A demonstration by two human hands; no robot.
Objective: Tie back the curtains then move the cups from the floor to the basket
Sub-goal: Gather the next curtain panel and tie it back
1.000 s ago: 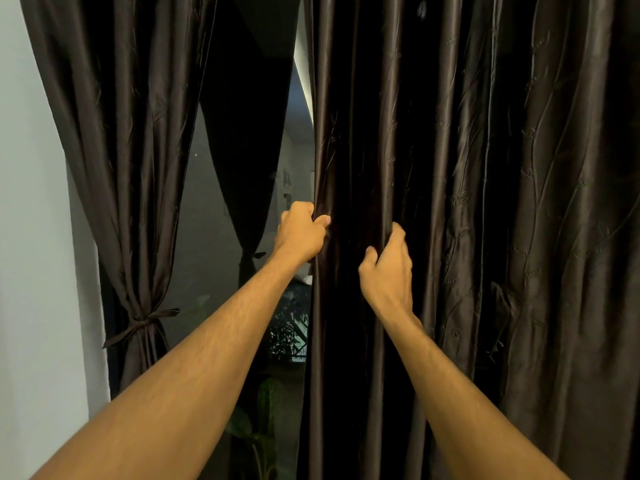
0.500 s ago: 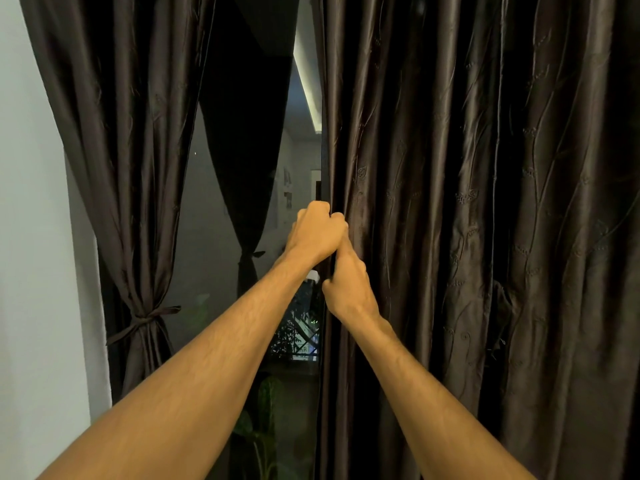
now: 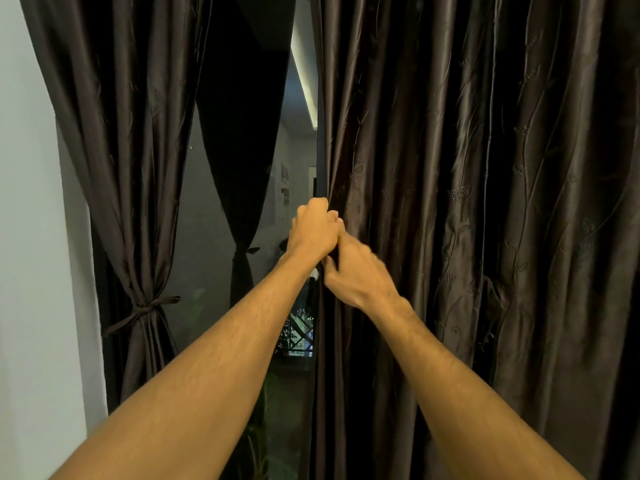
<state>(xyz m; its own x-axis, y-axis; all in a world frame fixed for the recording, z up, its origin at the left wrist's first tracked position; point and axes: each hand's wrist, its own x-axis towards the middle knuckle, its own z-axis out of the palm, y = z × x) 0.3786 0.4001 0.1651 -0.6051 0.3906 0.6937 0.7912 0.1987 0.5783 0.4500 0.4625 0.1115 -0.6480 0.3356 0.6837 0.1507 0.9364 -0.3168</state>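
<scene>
At left, the left curtain (image 3: 131, 168): dark brown, glossy, faintly embroidered, drawn to the side and cinched low by a knotted tie (image 3: 145, 308) of the same cloth, flaring again below. At right, the right curtain (image 3: 467, 202): same fabric, untied, hanging in full vertical folds, its inner edge gripped at mid-height by the left hand (image 3: 311, 230) and, just below, the right hand (image 3: 356, 275).

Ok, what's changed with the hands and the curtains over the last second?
The right hand moved left off the folds of the right curtain and took hold of its inner edge, just below the left hand. The left hand kept its grip on that edge. The left curtain stayed tied back, and the right curtain still hangs untied.
</scene>
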